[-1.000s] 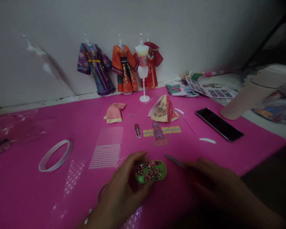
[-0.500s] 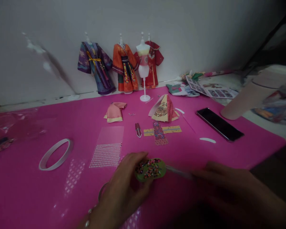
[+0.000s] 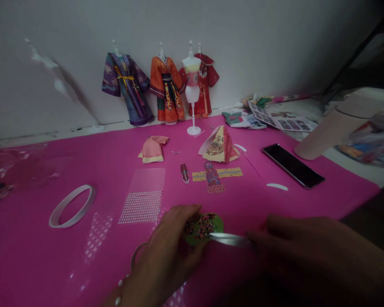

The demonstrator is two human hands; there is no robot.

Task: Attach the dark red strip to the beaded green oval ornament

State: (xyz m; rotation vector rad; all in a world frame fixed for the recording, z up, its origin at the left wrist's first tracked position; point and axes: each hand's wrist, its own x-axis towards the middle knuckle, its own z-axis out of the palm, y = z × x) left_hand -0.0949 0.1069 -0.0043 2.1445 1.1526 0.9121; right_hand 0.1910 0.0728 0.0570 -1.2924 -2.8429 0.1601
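Fingers and thumb of my left hand (image 3: 169, 245) are wrapped round a small green oval piece (image 3: 218, 222), its top dotted with red, pink and dark beads. From the right, a silver pair of tweezers (image 3: 230, 239) reaches over it, and the tip is among the beads at the oval's lower right. My right hand (image 3: 301, 245) grips the tweezers by the rear part; its lower side lies in shadow. I cannot see whether a bead is in the tip. Beyond my left hand lies a clear sheet (image 3: 141, 207) with rows of small shiny gems.
A white ring of ribbon (image 3: 72, 207) lies on the pink mat (image 3: 105, 273). Farther off are small cloth pieces, including a pink doll top (image 3: 153, 149) and a folded skirt (image 3: 218, 145). A phone (image 3: 292, 165) and tumbler (image 3: 333, 125) stand right. Dressed doll stands (image 3: 168, 89) line the wall.
My right hand has shifted left and turned the tweezers, bringing the tip from the oval's right edge onto its beads. My left hand keeps its hold on the green piece.
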